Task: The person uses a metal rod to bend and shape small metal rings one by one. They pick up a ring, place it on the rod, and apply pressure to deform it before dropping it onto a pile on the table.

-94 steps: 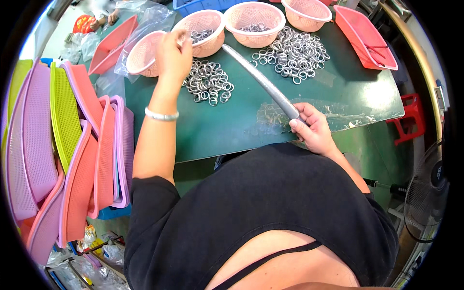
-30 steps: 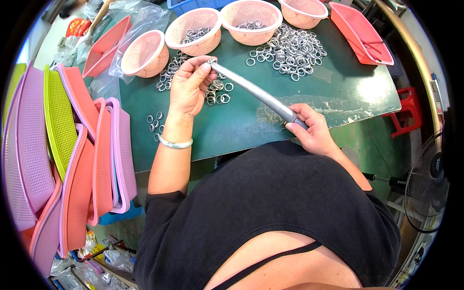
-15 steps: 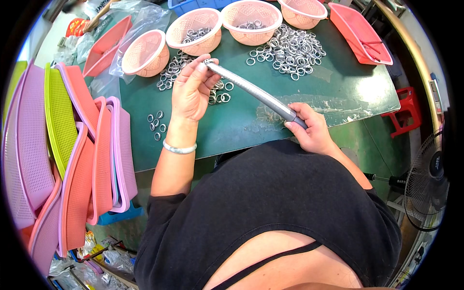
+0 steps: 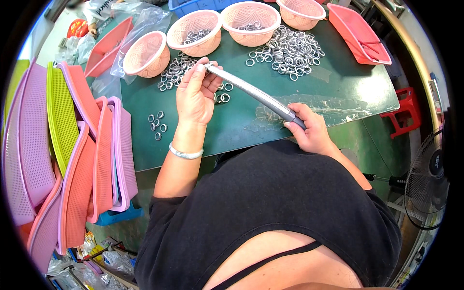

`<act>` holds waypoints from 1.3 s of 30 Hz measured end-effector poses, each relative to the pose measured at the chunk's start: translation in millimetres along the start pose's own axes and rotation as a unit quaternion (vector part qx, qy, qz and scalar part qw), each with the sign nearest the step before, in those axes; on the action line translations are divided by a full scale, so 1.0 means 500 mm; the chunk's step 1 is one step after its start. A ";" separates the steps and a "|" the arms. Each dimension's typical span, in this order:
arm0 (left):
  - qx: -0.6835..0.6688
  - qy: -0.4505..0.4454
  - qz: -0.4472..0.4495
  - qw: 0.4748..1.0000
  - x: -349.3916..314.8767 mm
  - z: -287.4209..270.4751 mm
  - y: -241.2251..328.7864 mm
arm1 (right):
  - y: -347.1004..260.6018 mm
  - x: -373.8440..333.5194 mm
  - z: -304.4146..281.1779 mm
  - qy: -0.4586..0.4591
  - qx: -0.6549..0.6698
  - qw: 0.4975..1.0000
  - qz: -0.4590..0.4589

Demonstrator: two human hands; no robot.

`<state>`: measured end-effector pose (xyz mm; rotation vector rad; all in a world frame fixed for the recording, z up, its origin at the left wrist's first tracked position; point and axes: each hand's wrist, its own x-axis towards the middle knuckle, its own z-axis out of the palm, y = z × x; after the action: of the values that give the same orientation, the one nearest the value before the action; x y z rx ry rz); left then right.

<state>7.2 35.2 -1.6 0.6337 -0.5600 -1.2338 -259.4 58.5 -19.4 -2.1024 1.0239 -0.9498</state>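
A tapered grey ring mandrel [image 4: 253,92] slants across in front of me above the table. Its thick dark handle is wrapped by the fingers of my right hand [image 4: 313,129]. At the thin far end, my left hand [image 4: 195,99] pinches a small silvery ring [image 4: 208,66] between thumb and fingers, at the mandrel's tip. Whether the ring is round the tip or just beside it, I cannot tell. Beyond and beside my left hand lie loose silver rings [image 4: 170,77], partly hidden by it. Several more rings [image 4: 157,124] form a small group to its left.
Pink baskets [image 4: 145,55] stand along the far side of the green table [image 4: 232,133], two with rings inside. A large ring heap [image 4: 295,50] lies right of centre. A red tray [image 4: 355,34] is at the far right. Stacked colourful baskets [image 4: 79,188] crowd the left; a fan [image 4: 425,183] stands right.
My left hand has shifted slightly right and turned a little at the mandrel's tip, its fingers more spread. My right hand keeps its grip on the handle. At the far left, another person's hand has moved.
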 end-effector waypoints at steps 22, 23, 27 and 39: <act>0.036 -0.057 0.047 0.997 -0.071 0.063 -0.033 | -0.001 0.013 0.009 0.061 -0.070 0.987 -0.130; 0.041 -0.059 0.050 0.996 -0.071 0.062 -0.033 | 0.000 0.014 0.010 0.063 -0.069 0.987 -0.132; 0.055 -0.062 0.052 0.995 -0.073 0.061 -0.033 | 0.002 0.013 0.010 0.068 -0.067 0.986 -0.135; 0.108 0.015 0.287 0.952 0.079 0.019 0.065 | 0.007 0.001 0.010 0.046 0.015 0.997 -0.053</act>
<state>32.2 2.0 30.1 0.6118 -0.7945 -0.6197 -256.6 57.3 -24.8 -2.1220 0.9446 -1.1154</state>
